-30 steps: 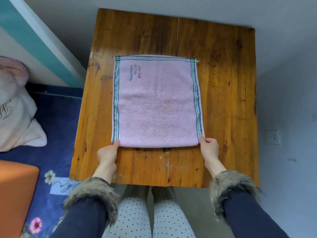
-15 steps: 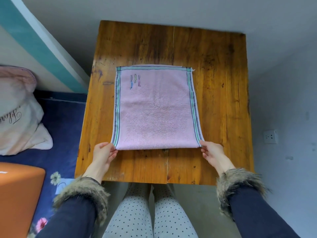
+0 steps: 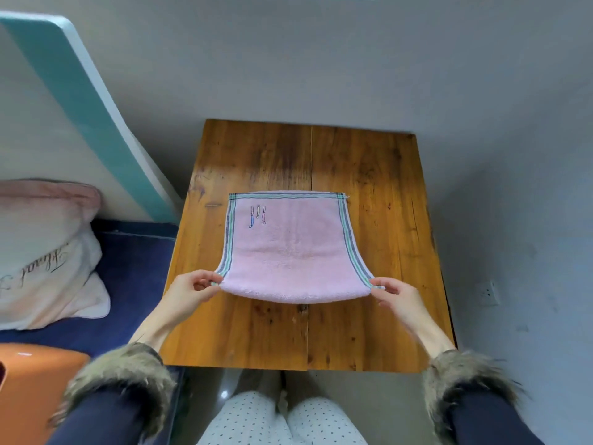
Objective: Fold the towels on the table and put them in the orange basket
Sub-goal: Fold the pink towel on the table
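Pinching the two near corners of the pink towel (image 3: 290,252), the left hand (image 3: 189,289) and the right hand (image 3: 396,295) were seen to have raised its near edge off the desk (image 3: 385,194). Half a second before, that edge had been lying flat on the wood with the fingers only placed at the corners; now the corners were held between thumb and fingers on each side, and the near edge was lifted into a shallow sag between them. The far edge, with its striped border and small embroidered mark, was left resting on the desk. From this it was judged that a further fold was being started, the near edge probably to be carried over towards the far one. The orange basket (image 3: 35,390) was seen at the lower left, beside the desk, well apart from the towel, so the placing step was not yet reached.
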`<state>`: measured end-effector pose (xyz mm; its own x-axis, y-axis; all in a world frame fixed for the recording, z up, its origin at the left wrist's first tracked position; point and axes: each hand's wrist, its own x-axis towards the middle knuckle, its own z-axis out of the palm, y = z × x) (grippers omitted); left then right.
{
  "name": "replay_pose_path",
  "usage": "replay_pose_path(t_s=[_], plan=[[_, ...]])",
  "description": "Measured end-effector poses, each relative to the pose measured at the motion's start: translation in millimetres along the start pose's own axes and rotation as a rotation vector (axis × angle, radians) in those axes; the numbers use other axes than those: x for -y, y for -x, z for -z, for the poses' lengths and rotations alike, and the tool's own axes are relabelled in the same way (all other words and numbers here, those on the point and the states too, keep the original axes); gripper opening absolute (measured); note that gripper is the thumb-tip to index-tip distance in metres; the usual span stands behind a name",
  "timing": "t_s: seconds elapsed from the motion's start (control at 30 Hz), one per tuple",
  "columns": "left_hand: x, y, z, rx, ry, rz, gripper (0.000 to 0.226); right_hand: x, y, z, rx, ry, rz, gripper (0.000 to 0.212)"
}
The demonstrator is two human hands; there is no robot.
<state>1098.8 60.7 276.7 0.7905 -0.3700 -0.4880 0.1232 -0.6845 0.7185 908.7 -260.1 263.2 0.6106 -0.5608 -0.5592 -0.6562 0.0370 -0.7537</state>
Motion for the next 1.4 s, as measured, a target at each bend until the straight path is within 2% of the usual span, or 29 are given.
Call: replay_pose_path(t_s=[0.07, 0.13, 0.27, 0.47, 0.57, 0.77, 0.9, 1.07, 1.3, 1.4], plan=[[3.4, -0.8, 1.0, 0.01, -0.091, -0.01, 0.017, 4.2, -2.5, 2.3, 0.041, 0.149, 0.03, 0.026], [5.0, 0.8, -2.6, -0.047, -0.166, -0.033, 0.018, 6.5, -5.2, 3.2, 0.026, 0.325, 0.075, 0.026], [8.4, 5.9, -6.6, -0.181, -0.146, -0.052, 0.006, 10.6, -3.4, 5.6, -0.049, 0.497, 0.193, 0.01], [11.7, 0.7, 11.1, 0.132, -0.166, 0.095, 0.007, 20.6, -11.6, 25.5, 0.161, 0.684, 0.121, 0.01], [15.2, -13.1, 19.7, 0.129, -0.077, 0.111, 0.007, 32.8, -20.5, 23.2, 0.142, 0.593, 0.123, 0.012], [-9.2, -49.4, 19.0, -0.113, 0.182, 0.024, 0.008, 48.5, -57.2, 12.6, 0.013, 0.273, 0.139, 0.007], [-18.6, -96.4, 15.1, -0.19, 0.193, -0.027, 0.005, 57.6, -97.2, -3.4, -0.098, 0.166, 0.174, 0.009], [-24.2, -155.5, 3.3, -0.239, 0.247, -0.04, 0.003, 61.0, -154.9, -20.0, -0.141, 0.137, 0.199, 0.006], [6.8, -218.0, -15.6, -0.273, 0.222, 0.061, 0.009, 47.7, -210.3, -45.1, -0.183, 0.095, 0.132, 0.013], [12.6, -226.8, -19.1, -0.297, 0.188, 0.044, 0.013, 41.2, -222.7, -51.9, -0.216, 0.061, 0.12, 0.012]])
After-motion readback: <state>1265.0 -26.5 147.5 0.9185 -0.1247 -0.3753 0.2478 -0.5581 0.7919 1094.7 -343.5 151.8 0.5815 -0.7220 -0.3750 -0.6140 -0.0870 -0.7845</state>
